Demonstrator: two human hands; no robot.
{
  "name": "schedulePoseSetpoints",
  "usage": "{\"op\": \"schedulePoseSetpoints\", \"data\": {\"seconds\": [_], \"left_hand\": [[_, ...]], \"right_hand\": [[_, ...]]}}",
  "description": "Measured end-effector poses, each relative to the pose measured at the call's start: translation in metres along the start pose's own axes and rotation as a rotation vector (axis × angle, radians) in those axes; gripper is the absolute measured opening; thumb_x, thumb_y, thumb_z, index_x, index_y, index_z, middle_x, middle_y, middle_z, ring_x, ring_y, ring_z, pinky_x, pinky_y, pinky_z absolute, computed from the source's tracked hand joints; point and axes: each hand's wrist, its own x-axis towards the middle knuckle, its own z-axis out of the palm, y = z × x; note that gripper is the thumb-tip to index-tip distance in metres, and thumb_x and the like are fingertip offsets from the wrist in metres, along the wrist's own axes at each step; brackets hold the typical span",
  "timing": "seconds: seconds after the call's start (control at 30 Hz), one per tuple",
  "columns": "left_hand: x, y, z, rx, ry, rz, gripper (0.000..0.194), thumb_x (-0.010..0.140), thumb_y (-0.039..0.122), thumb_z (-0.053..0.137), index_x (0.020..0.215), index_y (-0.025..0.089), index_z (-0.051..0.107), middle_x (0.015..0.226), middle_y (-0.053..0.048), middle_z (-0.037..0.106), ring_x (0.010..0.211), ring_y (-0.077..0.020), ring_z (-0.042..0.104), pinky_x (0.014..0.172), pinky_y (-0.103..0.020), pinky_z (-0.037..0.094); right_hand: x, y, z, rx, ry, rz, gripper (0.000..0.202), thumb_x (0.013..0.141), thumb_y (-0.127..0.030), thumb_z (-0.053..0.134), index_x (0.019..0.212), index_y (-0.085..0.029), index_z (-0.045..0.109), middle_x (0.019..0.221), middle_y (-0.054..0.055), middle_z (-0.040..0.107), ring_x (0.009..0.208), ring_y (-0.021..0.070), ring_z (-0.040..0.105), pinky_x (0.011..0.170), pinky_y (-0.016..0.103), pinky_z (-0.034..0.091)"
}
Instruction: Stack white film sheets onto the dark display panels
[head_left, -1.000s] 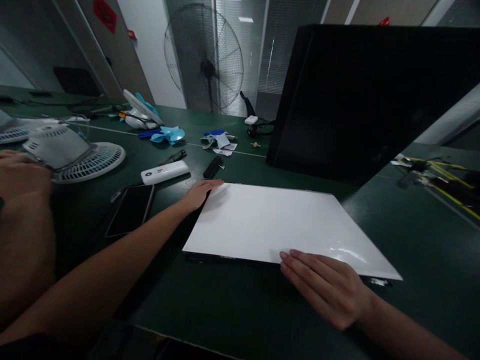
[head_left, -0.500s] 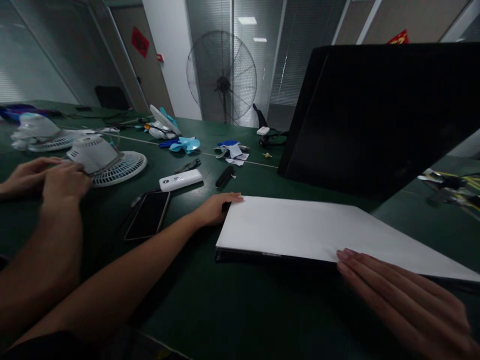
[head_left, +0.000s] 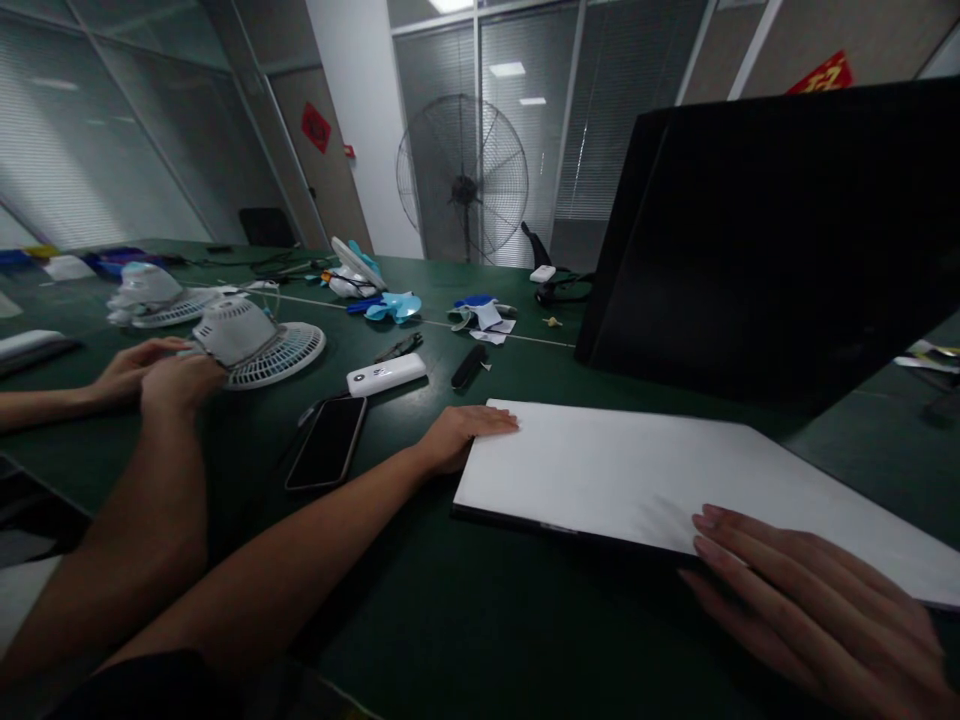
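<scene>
A flat white board [head_left: 600, 460] with a dark underside lies in front of me on the green table. At its left corner my left hand [head_left: 469, 437] rests with its fingers stretched flat over the top surface, its thumb hidden. My right hand [head_left: 817, 600] is at the near edge, lower right, its fingers extended and touching the white surface, the thumb below the edge. Behind the board stands a large black panel [head_left: 750, 250], tilted.
Left of the board are a phone [head_left: 328, 443], a white device [head_left: 387, 375], a black object [head_left: 469, 367] and pliers [head_left: 399, 347]. Another person's hands [head_left: 176, 378] touch a white fan part [head_left: 236, 330] at left. Blue fan blades [head_left: 394, 306] lie farther back.
The view has shifted, so the scene sits farther right and lower. My left hand's fingers reach further over the board's corner. The thumb of my right hand now shows below the edge.
</scene>
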Motion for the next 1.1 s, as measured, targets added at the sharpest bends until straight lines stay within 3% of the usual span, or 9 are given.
{"op": "schedulePoseSetpoints", "data": {"seconds": [0.1,0.2,0.4,0.5,0.63,0.73,0.9,1.1], "left_hand": [[-0.001,-0.001,0.001,-0.003,0.011,0.014,0.038,0.094,0.041,0.067,0.128,0.026,0.074,0.132,-0.008,0.072,0.130,-0.0269,0.064,0.117,-0.049,0.047],[-0.003,-0.006,0.004,0.000,0.032,0.082,0.038,0.094,0.039,0.068,0.129,0.025,0.073,0.133,-0.009,0.071,0.128,-0.0272,0.065,0.115,-0.048,0.048],[-0.003,-0.012,0.004,0.097,0.041,0.146,0.039,0.092,0.037,0.072,0.128,0.024,0.073,0.131,-0.009,0.073,0.126,-0.0268,0.067,0.111,-0.045,0.052],[-0.003,-0.007,-0.001,0.196,0.088,0.120,0.029,0.091,0.035,0.072,0.117,0.023,0.076,0.123,-0.008,0.077,0.120,-0.0265,0.070,0.107,-0.045,0.055],[-0.001,0.000,-0.005,0.266,0.251,0.092,0.011,0.091,0.030,0.070,0.092,0.021,0.076,0.099,-0.007,0.080,0.100,-0.0243,0.076,0.093,-0.043,0.059],[0.000,0.005,-0.004,0.217,0.336,0.093,0.020,0.091,0.030,0.070,0.075,0.020,0.069,0.085,-0.006,0.078,0.085,-0.0208,0.076,0.081,-0.036,0.061],[0.000,0.006,-0.001,0.141,0.376,0.085,0.022,0.091,0.029,0.072,0.072,0.019,0.069,0.084,-0.007,0.079,0.085,-0.0204,0.078,0.078,-0.032,0.064],[0.000,0.006,0.000,0.127,0.388,0.049,0.030,0.093,0.035,0.070,0.069,0.018,0.070,0.081,-0.008,0.079,0.083,-0.0219,0.079,0.076,-0.033,0.065]], "right_hand": [[-0.001,0.001,0.001,-0.003,0.001,-0.036,0.027,0.099,-0.012,0.066,0.126,-0.015,0.066,0.127,0.011,0.065,0.117,0.0266,0.063,0.094,0.042,0.053],[0.003,-0.002,-0.004,0.018,0.041,0.026,0.016,0.099,-0.007,0.065,0.114,-0.011,0.069,0.114,0.011,0.068,0.106,0.0242,0.066,0.092,0.041,0.051],[0.005,-0.010,0.000,0.062,0.045,0.015,0.020,0.098,0.002,0.058,0.112,-0.007,0.069,0.109,0.011,0.067,0.102,0.0215,0.065,0.088,0.037,0.051],[0.000,-0.012,0.008,0.045,0.037,0.009,0.022,0.099,0.001,0.056,0.114,-0.008,0.069,0.111,0.011,0.067,0.104,0.0222,0.065,0.088,0.038,0.051],[-0.002,-0.014,0.012,0.044,0.029,0.042,0.023,0.100,0.000,0.055,0.115,-0.010,0.069,0.112,0.010,0.067,0.104,0.0224,0.065,0.087,0.039,0.051],[-0.001,-0.014,0.010,0.056,0.021,0.052,0.023,0.100,0.000,0.055,0.115,-0.010,0.069,0.112,0.010,0.067,0.104,0.0226,0.065,0.088,0.039,0.051],[-0.008,-0.013,0.014,0.006,-0.013,0.047,0.029,0.100,-0.001,0.055,0.125,-0.010,0.067,0.128,0.014,0.063,0.113,0.0275,0.063,0.091,0.043,0.049],[0.001,-0.015,0.011,0.016,0.048,0.020,0.027,0.101,0.000,0.051,0.117,-0.010,0.069,0.120,0.010,0.067,0.108,0.0246,0.065,0.091,0.042,0.049]]}}
